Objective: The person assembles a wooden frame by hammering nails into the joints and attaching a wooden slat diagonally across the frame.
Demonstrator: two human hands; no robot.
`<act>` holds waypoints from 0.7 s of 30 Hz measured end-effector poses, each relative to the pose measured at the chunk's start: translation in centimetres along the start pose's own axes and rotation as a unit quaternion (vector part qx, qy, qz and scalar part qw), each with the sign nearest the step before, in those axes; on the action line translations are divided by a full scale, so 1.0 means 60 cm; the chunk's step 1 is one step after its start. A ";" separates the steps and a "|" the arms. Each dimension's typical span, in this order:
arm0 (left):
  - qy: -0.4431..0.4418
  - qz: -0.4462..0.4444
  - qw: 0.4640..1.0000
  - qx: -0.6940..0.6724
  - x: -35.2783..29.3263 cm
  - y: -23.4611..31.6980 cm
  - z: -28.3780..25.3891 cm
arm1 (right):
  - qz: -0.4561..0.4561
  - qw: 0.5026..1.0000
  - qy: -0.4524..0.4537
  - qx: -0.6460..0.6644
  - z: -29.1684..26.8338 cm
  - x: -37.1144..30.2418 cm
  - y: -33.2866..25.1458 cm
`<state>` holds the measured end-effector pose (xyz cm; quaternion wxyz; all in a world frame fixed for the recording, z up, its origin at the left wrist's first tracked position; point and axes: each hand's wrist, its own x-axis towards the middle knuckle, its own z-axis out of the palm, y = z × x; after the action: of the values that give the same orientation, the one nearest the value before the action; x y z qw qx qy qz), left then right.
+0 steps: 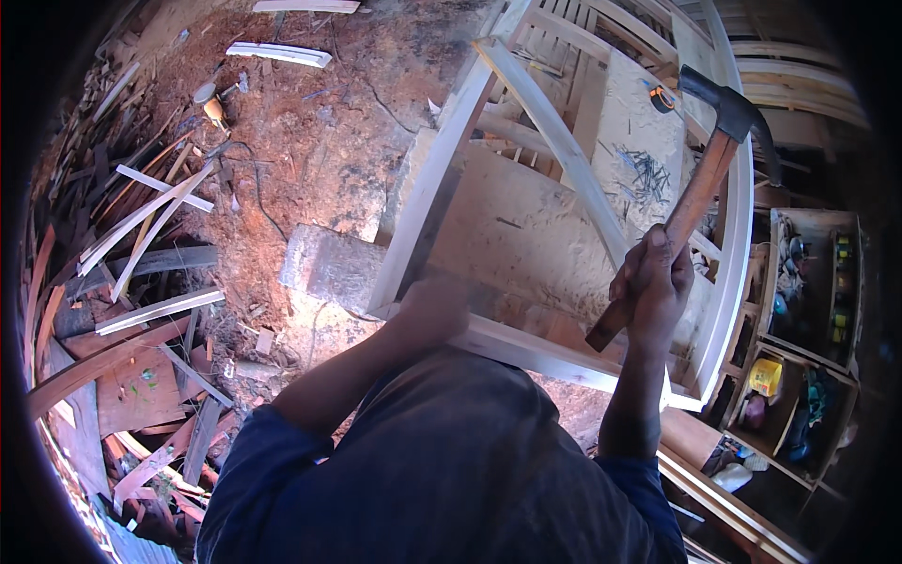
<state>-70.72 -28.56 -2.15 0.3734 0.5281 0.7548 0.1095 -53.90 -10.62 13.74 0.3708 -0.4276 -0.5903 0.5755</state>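
Note:
In my right hand (655, 282) is a claw hammer (703, 183), gripped round its wooden handle. Its dark head is raised at the upper right, above the far side of a wooden frame (536, 343). My left hand (434, 305) is at the frame's near left corner. That hand is smeared and its fingers do not show clearly, so what it holds, if anything, is hidden. A diagonal wooden brace (554, 132) crosses the frame. Loose nails (648, 177) lie scattered on the dusty board (526, 216) inside it.
An orange and black tape measure (661, 99) rests beyond the nails. Wooden compartments (817, 282) with a yellow container (766, 376) stand at right. Scrap wood (141, 376) heaps at left. A dark cable (258, 188) and white strips (279, 54) lie on the reddish ground.

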 end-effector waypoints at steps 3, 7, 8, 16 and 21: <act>0.010 0.016 1.000 -0.004 -0.002 0.004 -0.004 | -0.001 1.000 -0.001 -0.005 0.001 -0.002 0.003; -0.021 -0.004 1.000 0.011 -0.005 0.016 -0.021 | 0.010 1.000 -0.001 -0.021 0.001 0.000 0.005; -0.014 -0.005 1.000 0.008 -0.005 0.013 -0.018 | 0.009 1.000 0.000 -0.020 0.002 0.001 0.004; -0.065 0.040 0.995 0.058 -0.007 0.009 -0.035 | 0.077 0.984 -0.036 -0.159 0.028 0.034 0.032; 0.024 0.162 0.985 0.054 0.040 -0.004 0.005 | 0.009 0.965 -0.044 -0.257 0.030 0.066 -0.038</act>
<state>-71.09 -26.59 -3.56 0.3034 0.6599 0.6729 0.1400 -57.20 -7.53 15.67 0.2171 -0.4882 -0.7299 0.4264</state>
